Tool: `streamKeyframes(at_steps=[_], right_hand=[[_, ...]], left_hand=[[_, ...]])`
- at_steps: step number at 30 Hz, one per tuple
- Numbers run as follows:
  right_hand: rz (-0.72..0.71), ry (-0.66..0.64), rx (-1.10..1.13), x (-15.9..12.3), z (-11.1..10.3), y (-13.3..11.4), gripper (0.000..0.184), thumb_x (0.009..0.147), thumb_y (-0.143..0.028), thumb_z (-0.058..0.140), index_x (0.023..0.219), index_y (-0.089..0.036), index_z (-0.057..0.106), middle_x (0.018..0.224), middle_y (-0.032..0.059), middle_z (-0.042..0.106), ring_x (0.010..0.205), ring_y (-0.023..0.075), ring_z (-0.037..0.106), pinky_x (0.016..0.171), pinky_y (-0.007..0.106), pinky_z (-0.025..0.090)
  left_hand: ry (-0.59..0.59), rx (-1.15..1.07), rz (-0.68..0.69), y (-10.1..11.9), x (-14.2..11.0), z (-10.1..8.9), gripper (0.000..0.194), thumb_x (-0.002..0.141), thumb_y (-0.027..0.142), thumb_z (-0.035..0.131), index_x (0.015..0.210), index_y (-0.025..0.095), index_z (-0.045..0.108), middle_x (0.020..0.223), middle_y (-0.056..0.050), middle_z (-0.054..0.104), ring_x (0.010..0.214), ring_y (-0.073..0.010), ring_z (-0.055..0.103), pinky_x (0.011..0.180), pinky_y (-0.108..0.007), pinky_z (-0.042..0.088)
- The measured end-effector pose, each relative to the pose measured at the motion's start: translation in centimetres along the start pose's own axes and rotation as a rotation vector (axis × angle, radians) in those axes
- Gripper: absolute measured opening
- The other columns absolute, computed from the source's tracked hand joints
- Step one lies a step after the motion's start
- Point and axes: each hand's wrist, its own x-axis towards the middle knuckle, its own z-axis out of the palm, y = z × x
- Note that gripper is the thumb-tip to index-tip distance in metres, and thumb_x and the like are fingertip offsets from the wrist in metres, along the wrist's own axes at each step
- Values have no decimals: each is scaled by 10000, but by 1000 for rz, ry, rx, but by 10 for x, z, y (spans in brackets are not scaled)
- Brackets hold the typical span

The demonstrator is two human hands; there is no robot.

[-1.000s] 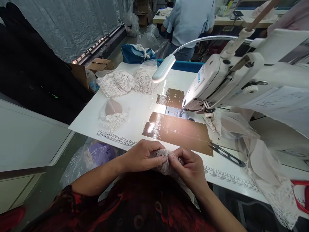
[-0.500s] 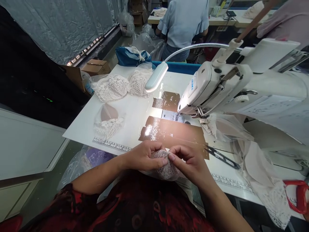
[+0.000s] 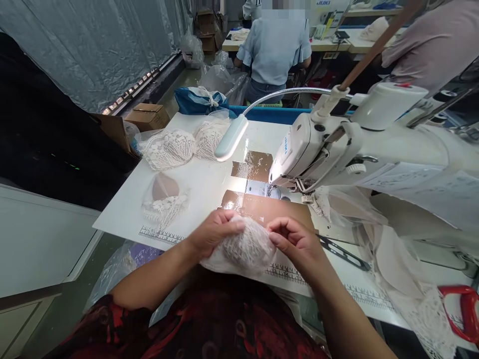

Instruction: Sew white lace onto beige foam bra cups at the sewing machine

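A white lace bra cup [image 3: 249,247] is held up at the table's front edge, its domed lace side facing upward. My left hand [image 3: 215,232] grips its left side, thumb on top. With thumb and forefinger, my right hand [image 3: 292,242] pinches the cup's right edge. Just beyond lies brown tape [image 3: 277,209] on the white table [image 3: 202,194], in front of the sewing machine [image 3: 299,154]. Black thread snips [image 3: 344,253] rest to the right of my right hand. Another cup with a beige pad and lace [image 3: 165,197] lies at the left.
Two lace cups [image 3: 168,148] sit at the back left beneath a lamp [image 3: 232,137]. Lace and beige pieces [image 3: 398,264] hang over the right front edge beside a red handle [image 3: 467,311]. Co-workers [image 3: 277,50] sit beyond the table. A plastic bag [image 3: 108,274] is below left.
The lace cup has come up from near my lap and is spread wider between my hands. My left hand has shifted left and my view has tilted up slightly.
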Motion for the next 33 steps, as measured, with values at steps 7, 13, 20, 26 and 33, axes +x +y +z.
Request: streamKeyframes(at_steps=[7, 13, 20, 26, 33], right_hand=[[-30, 100, -374, 0, -40, -6, 253, 838, -436, 563, 917, -206, 632, 783, 20, 628, 714, 164, 576, 630, 277, 456], [-116, -36, -727, 27, -37, -20, 227, 888, -310, 456, 960, -226, 654, 915, 31, 682, 781, 176, 604, 664, 289, 447], [-197, -50, -1036, 42, -22, 5, 304, 911, -175, 373, 982, -185, 669, 974, 67, 654, 843, 181, 571, 691, 274, 400], [-209, -68, -1344, 39, -13, 13, 382, 841, -28, 374, 1036, -195, 657, 891, 53, 608, 787, 177, 508, 623, 283, 317], [-197, 36, -1392, 50, -15, 16, 440, 839, -43, 383, 1157, -218, 632, 969, 83, 615, 783, 189, 521, 621, 297, 344]], left_hand=[[351, 1108, 632, 50, 23, -17, 272, 842, 315, 564, 627, 155, 521, 604, 8, 495, 581, -113, 464, 566, -235, 357], [12, 1969, 582, 2, 86, 31, 252, 828, 54, 391, 728, 116, 613, 698, -108, 617, 694, -221, 551, 662, -343, 426], [-113, 1926, 565, -2, 73, 35, 273, 893, 189, 429, 782, 90, 659, 745, -128, 623, 735, -240, 574, 672, -360, 459], [-220, 1598, 665, 12, 82, 5, 273, 932, 238, 447, 991, 148, 698, 1067, -87, 677, 891, -195, 620, 802, -335, 494], [-174, 1557, 817, -7, 109, -8, 312, 959, 253, 425, 1102, 95, 654, 1197, -165, 639, 971, -267, 624, 796, -432, 527]])
